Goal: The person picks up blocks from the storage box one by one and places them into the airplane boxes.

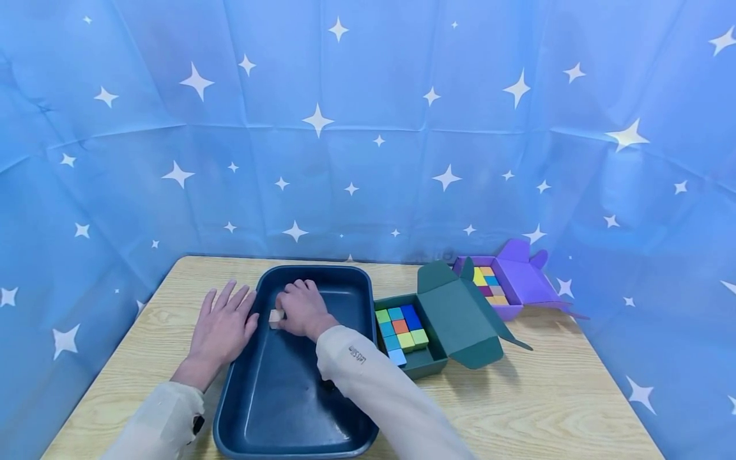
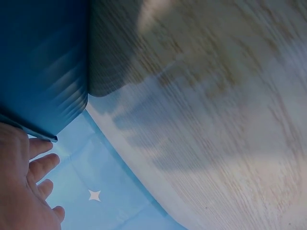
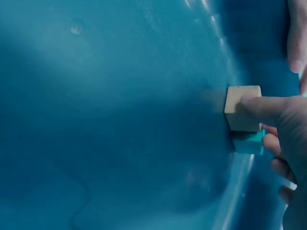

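Note:
Inside a dark blue tray [image 1: 287, 396], my right hand [image 1: 303, 310] pinches a plain wooden cube [image 1: 276, 319] near the left wall. The right wrist view shows the thumb on that cube [image 3: 241, 117], with a teal cube [image 3: 246, 143] right against it and the curled fingertips close by. In the head view the hand hides the teal cube. My left hand [image 1: 224, 329] has its fingers spread and straight, beside the tray's left rim. In the left wrist view its fingers [image 2: 44, 165] are at the rim and hold nothing.
A green box [image 1: 438, 365] with its lid open stands right of the tray, holding several coloured cubes [image 1: 399, 327]. Behind it, a purple open box [image 1: 508, 312] holds more cubes [image 1: 489, 284]. All stand on a wooden table [image 1: 546, 396] before a blue star-patterned curtain [image 1: 379, 185].

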`<state>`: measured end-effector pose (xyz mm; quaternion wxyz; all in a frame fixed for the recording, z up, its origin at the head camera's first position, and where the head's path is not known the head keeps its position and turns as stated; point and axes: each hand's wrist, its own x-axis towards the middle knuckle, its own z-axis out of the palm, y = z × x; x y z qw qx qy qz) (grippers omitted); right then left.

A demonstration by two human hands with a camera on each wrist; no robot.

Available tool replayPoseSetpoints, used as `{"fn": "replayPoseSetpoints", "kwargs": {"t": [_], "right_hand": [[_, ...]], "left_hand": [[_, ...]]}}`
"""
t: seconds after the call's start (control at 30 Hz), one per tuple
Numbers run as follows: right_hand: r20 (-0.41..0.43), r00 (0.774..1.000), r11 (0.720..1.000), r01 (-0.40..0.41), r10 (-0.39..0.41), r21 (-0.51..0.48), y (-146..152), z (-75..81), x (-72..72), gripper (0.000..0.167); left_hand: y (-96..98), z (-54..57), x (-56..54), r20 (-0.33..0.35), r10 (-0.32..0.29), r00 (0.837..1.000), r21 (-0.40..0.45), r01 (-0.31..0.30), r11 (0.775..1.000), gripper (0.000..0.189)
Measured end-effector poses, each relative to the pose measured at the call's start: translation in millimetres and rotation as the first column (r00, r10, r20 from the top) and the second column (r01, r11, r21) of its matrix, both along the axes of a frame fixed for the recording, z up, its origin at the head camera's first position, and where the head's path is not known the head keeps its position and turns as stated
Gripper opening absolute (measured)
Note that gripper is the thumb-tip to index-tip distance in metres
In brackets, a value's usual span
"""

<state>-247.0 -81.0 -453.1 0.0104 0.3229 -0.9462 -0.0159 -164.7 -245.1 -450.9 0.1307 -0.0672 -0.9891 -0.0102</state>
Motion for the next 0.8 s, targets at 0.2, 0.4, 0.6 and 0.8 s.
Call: {"fn": "replayPoseSetpoints", "kwargs": {"t": [0.2,0.4,0.6,0.8], "right_hand": [[-0.009,1.000,1.000,-0.013,0.013,0.011,3,-2.2,0.9,0.036],[-0.013,0.999,0.999,-0.041,0.041,-0.013,11,3.3,0.8,0.033],[-0.012,0.998,0.997,-0.070,0.069,-0.046,24,16.9,1.0,0.036],[-0.010,0.997,0.995,-0.080,0.079,-0.064,39,26.9,4.5,0.033]], "left_hand": [[1.2,1.6,0.3,0.005,-0.001,1.000,-0.004,0.001,1.000,0.053],[2.2,2.2,-1.0,0.012,0.000,1.000,-0.010,0.000,1.000,0.053],[2.3,2.6,-1.5,0.018,0.007,1.000,0.005,-0.007,1.000,0.053],[1.9,0.8,-1.3,0.002,0.010,1.000,0.014,-0.010,1.000,0.054]]}}
